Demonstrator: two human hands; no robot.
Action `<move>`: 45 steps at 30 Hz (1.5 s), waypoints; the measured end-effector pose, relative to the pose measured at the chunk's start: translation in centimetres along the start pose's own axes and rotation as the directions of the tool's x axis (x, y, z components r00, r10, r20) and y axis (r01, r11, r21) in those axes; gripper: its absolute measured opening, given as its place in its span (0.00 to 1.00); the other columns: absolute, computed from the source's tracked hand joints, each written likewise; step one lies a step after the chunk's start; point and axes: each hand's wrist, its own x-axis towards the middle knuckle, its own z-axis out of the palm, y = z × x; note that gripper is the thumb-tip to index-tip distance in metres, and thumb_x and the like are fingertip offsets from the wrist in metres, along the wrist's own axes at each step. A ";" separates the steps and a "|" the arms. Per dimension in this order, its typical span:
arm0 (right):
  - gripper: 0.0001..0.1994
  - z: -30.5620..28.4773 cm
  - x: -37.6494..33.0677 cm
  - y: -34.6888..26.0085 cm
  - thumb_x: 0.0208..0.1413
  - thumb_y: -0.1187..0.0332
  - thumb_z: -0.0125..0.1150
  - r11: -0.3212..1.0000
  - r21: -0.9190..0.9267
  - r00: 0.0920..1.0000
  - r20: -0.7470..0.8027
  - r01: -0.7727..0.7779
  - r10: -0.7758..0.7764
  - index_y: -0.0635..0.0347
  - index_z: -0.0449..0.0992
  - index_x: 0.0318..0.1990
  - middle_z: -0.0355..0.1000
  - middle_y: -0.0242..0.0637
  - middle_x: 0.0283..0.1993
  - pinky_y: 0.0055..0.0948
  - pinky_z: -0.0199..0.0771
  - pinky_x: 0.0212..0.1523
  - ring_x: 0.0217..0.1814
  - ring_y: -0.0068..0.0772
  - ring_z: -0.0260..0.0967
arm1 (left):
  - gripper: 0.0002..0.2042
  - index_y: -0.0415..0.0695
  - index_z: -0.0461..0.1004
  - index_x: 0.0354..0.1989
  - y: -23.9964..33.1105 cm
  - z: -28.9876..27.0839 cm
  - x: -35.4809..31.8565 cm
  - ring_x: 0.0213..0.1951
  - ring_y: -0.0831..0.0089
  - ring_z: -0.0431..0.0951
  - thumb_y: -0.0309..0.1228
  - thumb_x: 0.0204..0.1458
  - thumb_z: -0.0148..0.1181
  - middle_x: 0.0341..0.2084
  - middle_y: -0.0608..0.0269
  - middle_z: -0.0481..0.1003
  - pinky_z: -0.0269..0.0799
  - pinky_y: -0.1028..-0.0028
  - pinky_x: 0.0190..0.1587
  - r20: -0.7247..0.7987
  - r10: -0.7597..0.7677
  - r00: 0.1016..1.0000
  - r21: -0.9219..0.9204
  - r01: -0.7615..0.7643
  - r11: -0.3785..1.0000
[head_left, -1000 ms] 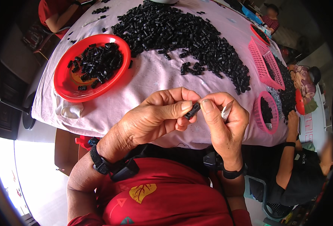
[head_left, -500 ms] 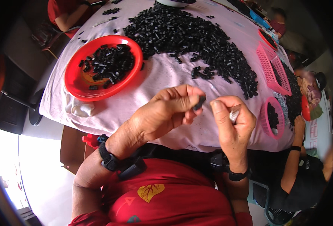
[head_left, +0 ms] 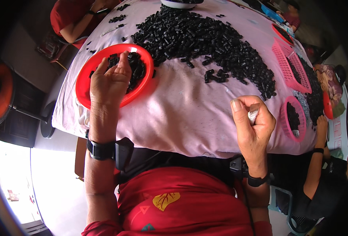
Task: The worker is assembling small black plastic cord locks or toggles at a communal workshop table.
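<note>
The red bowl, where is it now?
In the head view, the red bowl sits on the table's left side, under the left hand, beside the black pile.

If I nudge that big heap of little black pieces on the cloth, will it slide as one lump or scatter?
Probably scatter: the heap is loose small pieces, with strays already lying apart along its edge. Each piece looks light and short, so some might roll or skid. The pink cloth may grip them a little and could wrinkle when pushed.

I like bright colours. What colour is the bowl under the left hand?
Red. The bowl shows best in the head view.
</note>
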 end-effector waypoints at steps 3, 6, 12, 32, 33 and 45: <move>0.05 0.1 0.0 0.0 0.57 0.72 0.61 1.000 0.010 1.000 -0.031 0.002 -0.001 0.63 0.73 0.32 0.67 0.23 0.20 0.14 0.52 0.19 0.19 0.07 0.55 | 0.13 0.33 0.68 0.47 -3.2 0.1 1.0 0.38 0.71 0.76 0.30 0.58 0.51 0.37 0.56 0.75 0.73 0.74 0.40 0.267 -0.116 0.957 0.458 -0.020 0.889; 0.05 -0.2 -0.1 -0.3 0.57 0.72 0.61 1.000 -0.018 0.999 -0.030 -0.016 0.016 0.63 0.73 0.32 0.67 0.22 0.20 0.14 0.52 0.19 0.19 0.07 0.54 | 0.11 0.38 0.74 0.42 -9.5 3.5 0.1 0.32 0.74 0.75 0.31 0.56 0.53 0.32 0.64 0.76 0.73 0.74 0.36 0.189 -0.212 0.959 0.927 -0.102 0.362; 0.05 0.3 -0.4 -0.1 0.55 0.72 0.62 0.999 -0.051 1.000 -0.026 -0.004 0.002 0.63 0.73 0.32 0.67 0.24 0.19 0.15 0.52 0.18 0.19 0.07 0.56 | 0.13 0.41 0.76 0.41 -16.9 0.6 3.7 0.37 0.58 0.79 0.31 0.48 0.62 0.31 0.50 0.78 0.73 0.65 0.38 0.413 -0.286 0.865 0.569 -0.490 -0.660; 0.19 0.7 -0.6 -0.6 0.45 0.57 0.73 0.978 -0.205 0.977 0.214 0.031 0.014 0.61 0.70 0.31 0.68 0.31 0.17 0.22 0.60 0.15 0.15 0.18 0.64 | 0.18 0.37 0.66 0.56 -10.8 1.5 -5.8 0.40 0.79 0.73 0.30 0.58 0.52 0.39 0.65 0.73 0.69 0.77 0.47 0.175 -0.685 0.707 0.713 0.389 0.583; 0.19 0.6 -0.5 -0.9 0.45 0.57 0.73 0.971 -0.237 0.974 0.225 0.034 0.020 0.60 0.70 0.30 0.72 0.33 0.20 0.22 0.62 0.16 0.16 0.17 0.65 | 0.18 0.37 0.66 0.56 -10.8 1.3 -6.2 0.42 0.78 0.73 0.30 0.58 0.53 0.40 0.65 0.73 0.69 0.76 0.48 0.177 -0.683 0.708 0.706 0.392 0.590; 0.11 0.6 -0.6 0.4 0.52 0.68 0.66 0.973 -0.098 0.969 0.158 0.207 -0.190 0.63 0.72 0.37 0.76 0.36 0.26 0.20 0.69 0.21 0.22 0.20 0.71 | 0.14 0.40 0.70 0.51 -12.0 1.2 -6.6 0.35 0.78 0.76 0.31 0.58 0.54 0.37 0.65 0.75 0.73 0.78 0.38 0.175 -0.611 0.772 0.715 0.327 0.618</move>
